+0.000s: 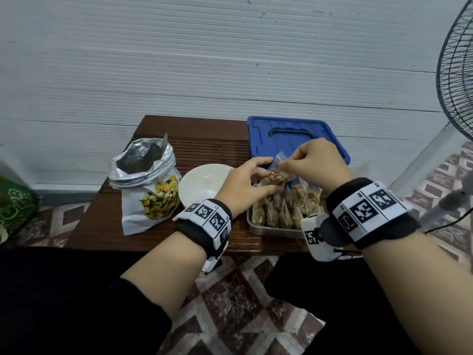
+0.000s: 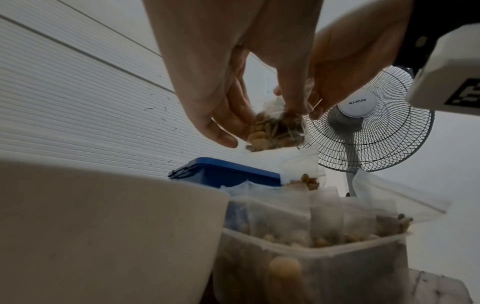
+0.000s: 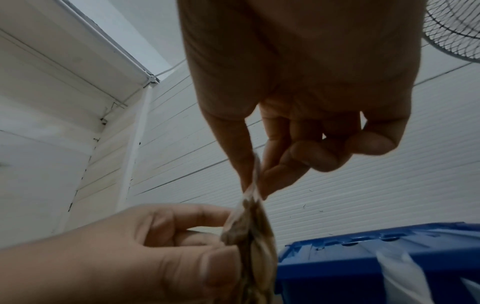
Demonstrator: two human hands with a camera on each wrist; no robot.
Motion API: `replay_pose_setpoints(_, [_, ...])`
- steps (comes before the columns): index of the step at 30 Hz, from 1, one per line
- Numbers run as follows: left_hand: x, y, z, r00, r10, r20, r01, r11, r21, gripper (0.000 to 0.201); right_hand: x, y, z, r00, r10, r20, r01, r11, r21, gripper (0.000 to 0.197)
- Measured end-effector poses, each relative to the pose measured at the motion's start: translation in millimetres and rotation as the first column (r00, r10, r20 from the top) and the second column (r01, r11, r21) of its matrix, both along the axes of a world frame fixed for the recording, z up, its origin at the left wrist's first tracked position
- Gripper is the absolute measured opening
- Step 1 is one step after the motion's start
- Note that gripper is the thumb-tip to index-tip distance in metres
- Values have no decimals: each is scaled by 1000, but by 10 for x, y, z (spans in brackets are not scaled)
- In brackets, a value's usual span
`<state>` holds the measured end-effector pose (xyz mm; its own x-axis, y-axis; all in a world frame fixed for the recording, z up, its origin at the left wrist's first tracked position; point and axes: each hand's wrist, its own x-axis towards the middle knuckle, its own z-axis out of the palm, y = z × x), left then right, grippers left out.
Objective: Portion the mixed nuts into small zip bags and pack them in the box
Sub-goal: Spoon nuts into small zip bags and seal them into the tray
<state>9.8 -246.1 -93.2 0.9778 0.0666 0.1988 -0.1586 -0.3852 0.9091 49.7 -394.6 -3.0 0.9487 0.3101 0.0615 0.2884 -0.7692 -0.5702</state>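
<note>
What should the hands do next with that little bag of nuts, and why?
Probably finish pressing the top shut, then lower it in. The little zip bag is full of nuts; the right hand pinches its top while the left hand holds its body, right above the clear box, where other filled bags already stand.
</note>
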Motion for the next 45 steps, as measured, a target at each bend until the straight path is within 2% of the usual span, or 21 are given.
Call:
replay_pose_setpoints(3, [-4, 31, -17, 999, 19, -36, -20, 999, -31, 65, 82, -6, -42, 997, -72, 33, 73, 997, -23, 35])
replay_pose_setpoints(9, [-71, 342, -113, 980, 181, -86, -177, 983, 53, 40, 204, -17, -211, 988, -138, 72, 145, 983, -112, 40])
replay_pose_setpoints(13, [-101, 526, -250, 955, 262, -140, -254, 965, 70, 31, 241, 17, -310, 984, -144, 105, 162, 967, -198, 30])
replay_pose_setpoints(16, [-132, 581, -305, 945, 282, -164, -271, 959, 89, 29, 219, 48, -378, 988, -113, 108, 137, 958, -251, 24])
replay_pose_setpoints(19, [-158, 607, -332, 942, 286, -178, -270, 957, 108, 28, 193, 56, -420, 991, -96, 99, 120, 953, -277, 26])
replay_pose_setpoints(23, [-159, 667, -352, 937, 303, -175, -275, 947, 168, 30, 201, 25, -420, 988, -115, 102, 134, 968, -214, 25])
replay_pose_setpoints(25, [-136, 706, -342, 935, 297, -193, -249, 939, 238, 37, 219, 11, -444, 985, -125, 118, 144, 975, -172, 23])
replay_pose_setpoints(28, [-63, 764, -350, 916, 279, -287, -136, 892, 432, 54, 238, 19, -514, 979, -119, 165, 142, 980, -137, 22])
replay_pose_setpoints(33, [91, 730, -379, 841, 258, -475, 160, 720, 675, 79, 204, 56, -572, 956, -94, 279, 108, 994, -35, 28])
replay_pose_setpoints(36, [171, 675, -384, 805, 269, -528, 253, 650, 716, 85, 186, 62, -592, 939, -99, 330, 94, 995, 32, 28])
replay_pose_setpoints(41, [234, 653, -403, 784, 265, -562, 298, 632, 715, 77, 209, 98, -656, 945, -96, 314, 74, 994, 81, 29])
replay_pose_setpoints(45, [237, 675, -416, 797, 275, -537, 257, 651, 714, 67, 219, 124, -671, 947, -100, 305, 69, 991, 110, 29])
